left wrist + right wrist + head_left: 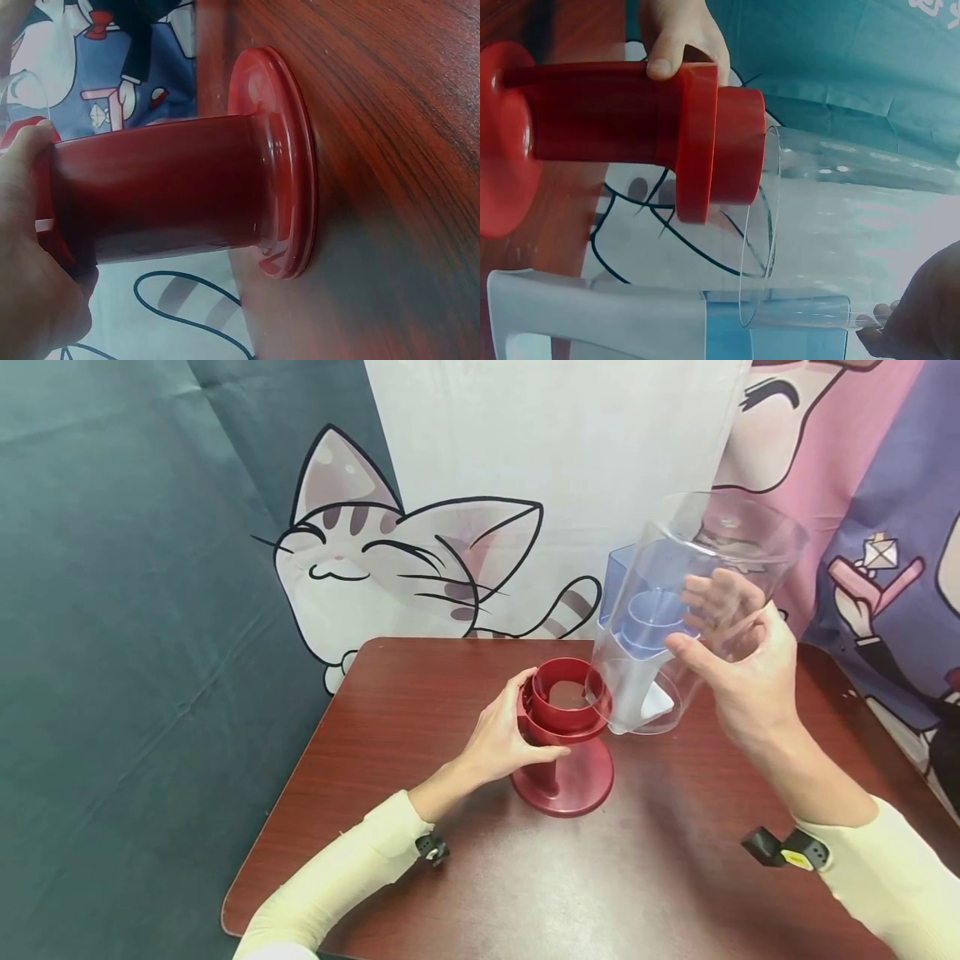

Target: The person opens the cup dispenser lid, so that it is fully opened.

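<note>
A red stand (573,781) with a wide round base, a column and a ring-shaped collar is upright on the table. My left hand (495,735) grips its collar, thumb in front and fingers round the far left side. In the left wrist view the red column (165,191) rises from its base, which rests on the table. Tilted in the air, a clear open cylinder (832,232) is held by my right hand (761,672), with thumb and fingers round its side. The cylinder's lower rim overlaps the right edge of the red collar (697,142) in the right wrist view.
Behind the clear cylinder stands a white holder (600,307) with a translucent blue container (619,568) on top. The brown table (420,693) meets a cloth backdrop printed with a cartoon cat (382,585) at its far edge.
</note>
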`<state>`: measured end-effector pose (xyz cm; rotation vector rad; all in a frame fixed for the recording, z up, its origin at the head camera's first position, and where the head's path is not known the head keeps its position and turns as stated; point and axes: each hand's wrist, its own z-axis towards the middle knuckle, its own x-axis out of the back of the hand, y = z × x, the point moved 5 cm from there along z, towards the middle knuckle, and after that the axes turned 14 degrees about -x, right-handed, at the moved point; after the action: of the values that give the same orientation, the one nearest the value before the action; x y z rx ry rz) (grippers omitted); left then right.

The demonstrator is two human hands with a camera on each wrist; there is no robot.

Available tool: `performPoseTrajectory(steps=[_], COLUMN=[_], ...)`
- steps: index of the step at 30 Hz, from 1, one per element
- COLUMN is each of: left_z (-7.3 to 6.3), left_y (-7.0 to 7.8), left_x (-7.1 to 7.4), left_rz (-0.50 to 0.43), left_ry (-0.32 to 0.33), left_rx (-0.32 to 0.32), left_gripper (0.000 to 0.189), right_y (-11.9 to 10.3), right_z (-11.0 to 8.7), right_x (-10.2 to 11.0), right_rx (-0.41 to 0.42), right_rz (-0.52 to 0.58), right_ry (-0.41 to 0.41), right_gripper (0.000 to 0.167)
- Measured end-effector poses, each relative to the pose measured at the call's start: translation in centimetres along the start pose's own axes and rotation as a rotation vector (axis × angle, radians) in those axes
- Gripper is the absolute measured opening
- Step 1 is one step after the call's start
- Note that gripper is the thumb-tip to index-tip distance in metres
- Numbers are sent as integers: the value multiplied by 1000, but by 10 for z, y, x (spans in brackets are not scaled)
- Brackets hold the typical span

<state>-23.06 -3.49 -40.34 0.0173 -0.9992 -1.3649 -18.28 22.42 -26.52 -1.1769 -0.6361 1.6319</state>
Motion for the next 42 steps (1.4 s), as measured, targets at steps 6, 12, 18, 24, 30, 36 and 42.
performPoseTrajectory(steps=[6, 12, 18, 24, 30, 36, 42], left_z=[0, 2, 4, 2, 2, 0, -6], left_y=[-2, -2, -4, -8, -12, -16, -23], left_x=[3, 12, 22, 30, 42, 54, 63], left_rz=[10, 41, 49, 53, 62, 72, 99], left_ry=[1, 22, 41, 57, 82, 107, 116], left_rx=[7, 29, 38, 64, 63, 92, 133], left_gripper=[107, 108, 108, 108, 107, 107, 105], right_y=[-5, -8, -4, 6, 14, 26, 35], right_z=[-4, -6, -10, -15, -17, -21, -24], right_x=[6, 12, 22, 32, 49, 65, 80], right_rx=[11, 75, 72, 22, -4, -29, -65], right_rz=[6, -28, -55, -51, -183, -247, -257], right_ry=[15, 0, 0, 8, 93, 145, 184], right_gripper=[70, 75, 74, 72, 68, 69, 71])
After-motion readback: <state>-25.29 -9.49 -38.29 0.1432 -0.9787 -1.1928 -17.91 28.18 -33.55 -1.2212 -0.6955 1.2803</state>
